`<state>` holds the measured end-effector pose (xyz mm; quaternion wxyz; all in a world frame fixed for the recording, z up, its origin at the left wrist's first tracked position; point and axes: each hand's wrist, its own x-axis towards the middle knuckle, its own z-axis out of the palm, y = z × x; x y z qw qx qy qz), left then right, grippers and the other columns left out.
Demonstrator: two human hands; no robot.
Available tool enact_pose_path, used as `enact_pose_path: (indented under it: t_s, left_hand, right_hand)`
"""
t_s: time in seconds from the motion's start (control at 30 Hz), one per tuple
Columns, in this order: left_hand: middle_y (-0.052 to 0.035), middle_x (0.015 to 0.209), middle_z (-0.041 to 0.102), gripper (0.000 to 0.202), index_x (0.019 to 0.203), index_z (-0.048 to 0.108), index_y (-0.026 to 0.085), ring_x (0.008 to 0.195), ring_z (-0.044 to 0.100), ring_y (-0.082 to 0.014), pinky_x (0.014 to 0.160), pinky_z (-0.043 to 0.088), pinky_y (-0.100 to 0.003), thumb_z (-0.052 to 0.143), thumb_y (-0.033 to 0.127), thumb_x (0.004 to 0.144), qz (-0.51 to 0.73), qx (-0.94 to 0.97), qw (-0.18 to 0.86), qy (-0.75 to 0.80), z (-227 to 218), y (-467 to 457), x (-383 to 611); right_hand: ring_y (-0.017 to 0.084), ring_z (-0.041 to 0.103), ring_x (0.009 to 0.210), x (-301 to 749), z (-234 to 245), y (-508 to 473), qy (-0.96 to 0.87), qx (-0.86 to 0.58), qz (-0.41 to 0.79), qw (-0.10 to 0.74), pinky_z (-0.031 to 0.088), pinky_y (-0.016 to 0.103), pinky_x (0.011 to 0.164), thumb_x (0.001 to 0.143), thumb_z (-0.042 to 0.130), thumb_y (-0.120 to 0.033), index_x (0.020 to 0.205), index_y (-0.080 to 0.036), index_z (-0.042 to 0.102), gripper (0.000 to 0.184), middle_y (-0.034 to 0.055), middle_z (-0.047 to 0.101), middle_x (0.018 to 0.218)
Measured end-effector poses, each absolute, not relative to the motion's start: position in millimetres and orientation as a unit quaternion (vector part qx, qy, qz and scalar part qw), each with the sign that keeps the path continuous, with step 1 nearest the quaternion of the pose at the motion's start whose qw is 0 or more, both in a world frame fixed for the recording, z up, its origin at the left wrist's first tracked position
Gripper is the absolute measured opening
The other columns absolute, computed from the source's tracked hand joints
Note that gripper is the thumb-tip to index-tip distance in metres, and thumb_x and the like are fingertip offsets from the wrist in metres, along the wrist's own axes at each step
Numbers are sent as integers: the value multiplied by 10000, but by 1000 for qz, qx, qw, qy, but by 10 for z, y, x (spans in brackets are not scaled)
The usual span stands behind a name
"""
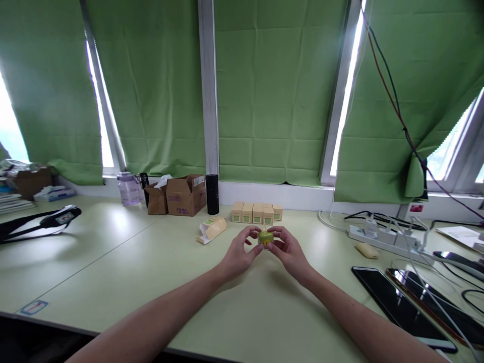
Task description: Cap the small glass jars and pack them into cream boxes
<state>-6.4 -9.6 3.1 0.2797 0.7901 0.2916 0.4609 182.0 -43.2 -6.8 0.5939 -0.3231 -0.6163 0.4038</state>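
Note:
Between both hands is a small olive-green rounded case with a loop on top and an orange-yellow mark on its front. My left hand pinches its left side with thumb and fingers. On the right side, my right hand grips it the same way. Behind the hands stands a row of several small tan cartons with green labels. To the left lies an opened, flattened tan carton, tilted on the table.
Brown cardboard boxes, a black cylinder and a purple bottle line the back left. On the right are a power strip with tangled cables, a dark tablet and another dark device.

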Motion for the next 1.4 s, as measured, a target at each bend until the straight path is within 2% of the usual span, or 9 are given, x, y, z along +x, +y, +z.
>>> enact_pose_path:
  t_s: [0.27, 0.47, 0.67, 0.87, 1.0, 1.1, 1.23, 1.33, 1.4]
  left_hand:
    - [-76, 1113, 708, 280, 1137, 669, 235, 1010, 647, -232, 882, 536, -400, 731, 334, 882, 492, 786, 230, 296, -30, -62, -53]
    - [-81, 1118, 708, 294, 1206, 641, 243, 990, 669, -218, 873, 550, -393, 674, 304, 920, 517, 787, 202, 269, 6, -84, -70]
    - [-87, 1035, 723, 207, 1174, 584, 210, 993, 691, -217, 898, 544, -397, 564, 270, 977, 520, 781, 238, 250, 62, -151, -56]
    - [-80, 1019, 720, 224, 1173, 550, 210, 964, 695, -219, 877, 535, -394, 568, 318, 978, 504, 769, 283, 273, 60, -133, -45]
    - [-86, 1032, 701, 359, 1256, 520, 206, 992, 686, -233, 861, 530, -393, 610, 387, 960, 482, 760, 322, 295, 52, -109, -45]
    - [-87, 1067, 694, 477, 1309, 508, 212, 1046, 671, -247, 895, 524, -409, 688, 407, 913, 464, 763, 340, 294, 40, -87, -48]
    - [-92, 1126, 688, 566, 1290, 554, 220, 1100, 650, -264, 924, 528, -426, 817, 303, 796, 455, 766, 346, 296, 12, -52, -38]
    - [-98, 1188, 674, 528, 1240, 583, 222, 1111, 644, -261, 943, 533, -435, 825, 234, 770, 465, 762, 349, 285, -5, -36, -30]
    - [-96, 1209, 662, 478, 1195, 595, 221, 1089, 646, -249, 955, 537, -441, 818, 227, 772, 470, 762, 348, 280, -14, -27, -33]
  right_hand:
    - [221, 697, 925, 1838, -59, -399, -602, -310, 423, 602, 567, 414, 871, 777, 854, -443, 1043, -268, 658, 375, 46, 707, 1056]
    - [237, 731, 915, 1828, -41, -416, -510, -232, 563, 607, 564, 481, 939, 811, 825, -448, 1126, -264, 672, 395, 55, 763, 1023]
    - [261, 765, 852, 1896, -93, -350, -431, -200, 632, 612, 584, 433, 827, 795, 824, -388, 1073, -228, 696, 345, 79, 792, 996]
    - [245, 748, 823, 1902, -81, -350, -419, -217, 618, 629, 576, 408, 779, 770, 845, -398, 1101, -238, 684, 402, 64, 784, 978]
    - [225, 708, 846, 1881, -84, -381, -445, -251, 567, 646, 567, 380, 741, 761, 869, -393, 1141, -255, 654, 458, 46, 764, 972]
    - [229, 696, 907, 1862, -79, -410, -487, -284, 513, 648, 556, 374, 771, 745, 889, -387, 1199, -271, 607, 547, 51, 755, 1026]
    - [254, 694, 996, 1834, -47, -440, -525, -305, 469, 642, 551, 418, 877, 662, 932, -350, 1228, -292, 570, 675, 52, 742, 1081]
    - [280, 683, 1043, 1831, -33, -445, -539, -307, 466, 631, 552, 452, 896, 616, 937, -327, 1235, -304, 557, 727, 60, 726, 1130]
    - [296, 644, 1128, 1844, -40, -439, -547, -315, 450, 632, 544, 458, 911, 636, 916, -330, 1231, -302, 562, 694, 74, 714, 1165]
